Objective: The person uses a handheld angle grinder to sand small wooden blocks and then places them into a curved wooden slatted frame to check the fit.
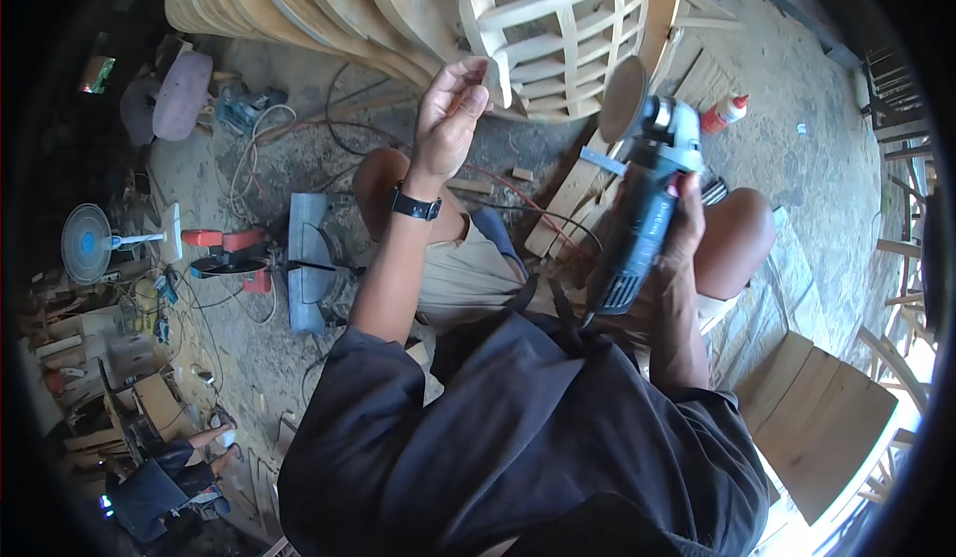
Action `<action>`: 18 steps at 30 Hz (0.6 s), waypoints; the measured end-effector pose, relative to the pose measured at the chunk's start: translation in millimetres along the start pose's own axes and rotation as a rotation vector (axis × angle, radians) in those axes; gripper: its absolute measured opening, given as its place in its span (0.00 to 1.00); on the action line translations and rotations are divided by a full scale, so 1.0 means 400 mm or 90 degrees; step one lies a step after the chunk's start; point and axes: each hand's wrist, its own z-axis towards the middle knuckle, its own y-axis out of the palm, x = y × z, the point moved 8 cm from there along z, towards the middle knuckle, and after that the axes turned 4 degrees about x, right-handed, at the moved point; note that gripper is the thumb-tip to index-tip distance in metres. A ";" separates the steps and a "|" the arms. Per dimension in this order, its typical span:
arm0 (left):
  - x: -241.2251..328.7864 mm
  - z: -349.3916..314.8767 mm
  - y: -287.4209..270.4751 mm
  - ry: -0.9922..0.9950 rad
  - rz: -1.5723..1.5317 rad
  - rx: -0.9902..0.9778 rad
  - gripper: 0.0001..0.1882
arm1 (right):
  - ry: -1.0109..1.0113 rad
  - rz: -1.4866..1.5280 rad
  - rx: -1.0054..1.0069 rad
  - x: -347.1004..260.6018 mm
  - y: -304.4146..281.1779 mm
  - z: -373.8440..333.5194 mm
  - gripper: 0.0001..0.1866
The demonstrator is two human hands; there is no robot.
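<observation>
My right hand [685, 221] grips a teal and black angle grinder [637, 228], held upright in front of my right knee. A round tan sanding disc [624, 99] on its head stands close to the lower right of a curved wooden lattice frame [570, 34]. My left hand [450, 124], with a black watch on the wrist, is raised at the lattice's lower left edge. Its fingers are half curled with a gap to the thumb, and the tips are beside a pale slat end; whether they touch it I cannot tell.
Curved wooden ribs [329, 9] extend to the upper left. A red-capped bottle [724, 114] and wood offcuts [573, 199] lie right of centre. Cables cross the floor. A fan [88, 243] and a red-and-black machine [231, 251] are at left; another person [184, 472] is lower left.
</observation>
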 end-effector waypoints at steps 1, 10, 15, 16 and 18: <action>-0.032 -0.020 -0.022 -0.033 -0.005 0.003 0.19 | 0.045 0.034 0.002 0.045 0.013 -0.011 0.38; -0.211 -0.114 -0.088 -0.174 -0.081 0.098 0.21 | 0.174 -0.019 0.045 0.206 -0.023 -0.011 0.29; -0.220 -0.101 -0.085 -0.172 -0.172 0.109 0.20 | 0.149 -0.031 0.074 0.215 -0.016 0.007 0.28; -0.225 -0.100 -0.087 -0.181 -0.199 0.115 0.20 | 0.148 -0.018 0.076 0.216 -0.009 0.010 0.28; -0.238 -0.103 -0.095 -0.207 -0.247 0.115 0.20 | 0.153 -0.016 0.089 0.222 -0.005 0.011 0.28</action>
